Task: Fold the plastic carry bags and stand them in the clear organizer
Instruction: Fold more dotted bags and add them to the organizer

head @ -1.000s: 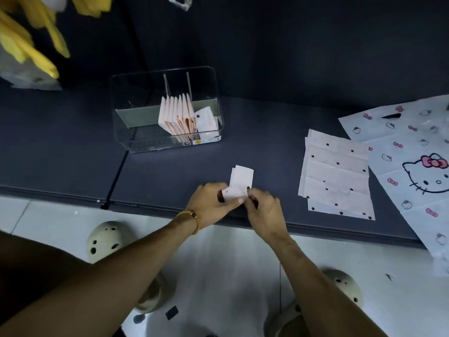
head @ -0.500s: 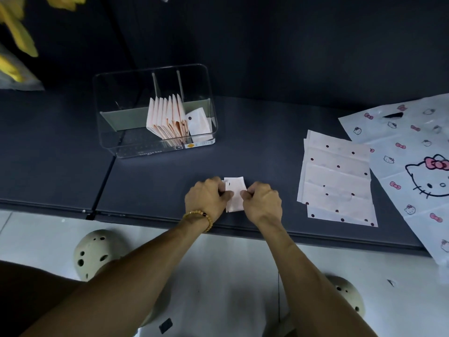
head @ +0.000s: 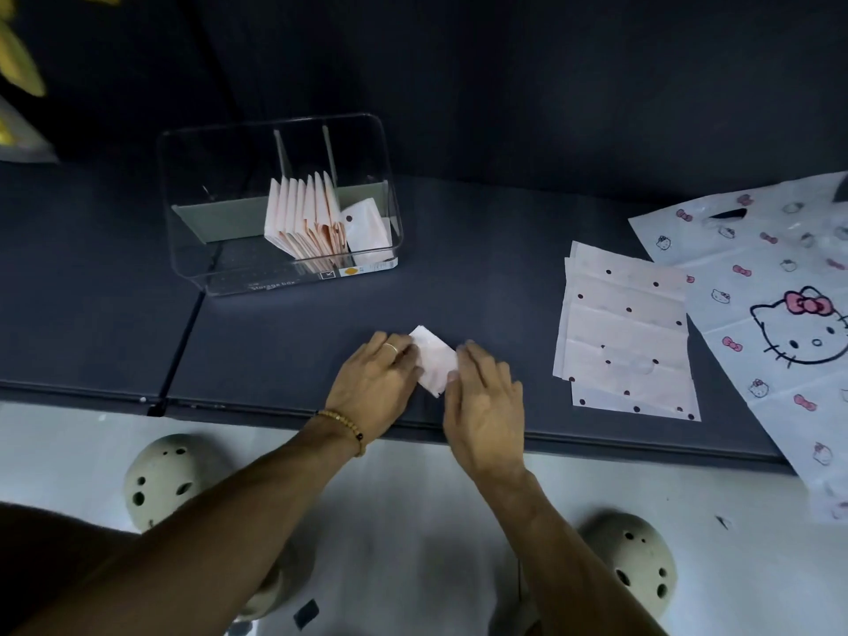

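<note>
A small folded white bag (head: 433,364) lies flat on the dark mat near its front edge. My left hand (head: 374,383) rests palm down on the packet's left side, and my right hand (head: 484,401) lies palm down on its right side, fingers spread over the edges. The clear organizer (head: 220,263) stands behind and to the left, with several folded pink bags (head: 303,220) upright in its middle section and one white dotted packet (head: 365,229) leaning in the right section. A stack of flat dotted bags (head: 626,332) lies to the right.
A large cat-print bag (head: 780,323) is spread at the far right, hanging over the mat's front edge. A seam splits the dark mat (head: 482,277) at the left. Below the mat are white floor and two beige perforated shoes (head: 160,479). Yellow objects show at the top left.
The packet was pinched and folded in both hands; now it lies flat with both palms pressed on it and the fingers spread out. The view has drifted slightly.
</note>
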Demonstrator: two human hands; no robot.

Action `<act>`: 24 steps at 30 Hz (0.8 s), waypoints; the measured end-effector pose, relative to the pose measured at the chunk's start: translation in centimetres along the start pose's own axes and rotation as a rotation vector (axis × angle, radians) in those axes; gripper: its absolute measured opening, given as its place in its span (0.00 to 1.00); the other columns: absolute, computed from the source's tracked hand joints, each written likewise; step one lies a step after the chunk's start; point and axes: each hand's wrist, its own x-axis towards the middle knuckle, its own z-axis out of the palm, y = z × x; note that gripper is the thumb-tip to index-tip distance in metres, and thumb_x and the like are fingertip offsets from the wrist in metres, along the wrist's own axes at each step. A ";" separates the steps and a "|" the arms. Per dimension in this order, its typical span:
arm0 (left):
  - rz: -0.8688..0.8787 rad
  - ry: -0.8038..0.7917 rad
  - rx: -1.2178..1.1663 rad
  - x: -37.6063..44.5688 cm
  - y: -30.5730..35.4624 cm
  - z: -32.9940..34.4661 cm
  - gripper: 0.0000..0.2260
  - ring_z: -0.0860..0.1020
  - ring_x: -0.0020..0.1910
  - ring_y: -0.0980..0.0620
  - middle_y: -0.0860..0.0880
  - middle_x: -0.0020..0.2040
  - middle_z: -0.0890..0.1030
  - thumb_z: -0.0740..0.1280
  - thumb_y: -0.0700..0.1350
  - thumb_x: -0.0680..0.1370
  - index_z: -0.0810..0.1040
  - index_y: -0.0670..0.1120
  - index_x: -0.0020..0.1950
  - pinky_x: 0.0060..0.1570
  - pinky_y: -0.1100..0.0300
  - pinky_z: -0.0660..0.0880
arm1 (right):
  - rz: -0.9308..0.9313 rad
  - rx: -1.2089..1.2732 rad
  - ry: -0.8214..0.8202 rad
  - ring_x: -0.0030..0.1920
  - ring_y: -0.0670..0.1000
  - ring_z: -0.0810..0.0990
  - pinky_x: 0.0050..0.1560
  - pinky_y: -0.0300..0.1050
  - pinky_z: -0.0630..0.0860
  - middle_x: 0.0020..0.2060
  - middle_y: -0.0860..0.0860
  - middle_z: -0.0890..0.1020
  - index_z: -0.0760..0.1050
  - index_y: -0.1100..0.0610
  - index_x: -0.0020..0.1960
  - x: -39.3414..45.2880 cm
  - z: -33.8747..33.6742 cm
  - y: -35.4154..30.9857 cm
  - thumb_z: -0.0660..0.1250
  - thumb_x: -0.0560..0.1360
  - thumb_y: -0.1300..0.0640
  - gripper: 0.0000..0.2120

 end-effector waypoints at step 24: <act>0.165 -0.248 -0.103 1.3 -2.8 1.0 0.18 0.67 0.71 0.46 0.45 0.70 0.71 0.65 0.39 0.78 0.72 0.40 0.68 0.70 0.48 0.63 | -0.125 -0.186 -0.406 0.77 0.51 0.43 0.75 0.54 0.40 0.78 0.50 0.49 0.47 0.56 0.78 -0.8 1.3 1.6 0.38 0.80 0.43 0.30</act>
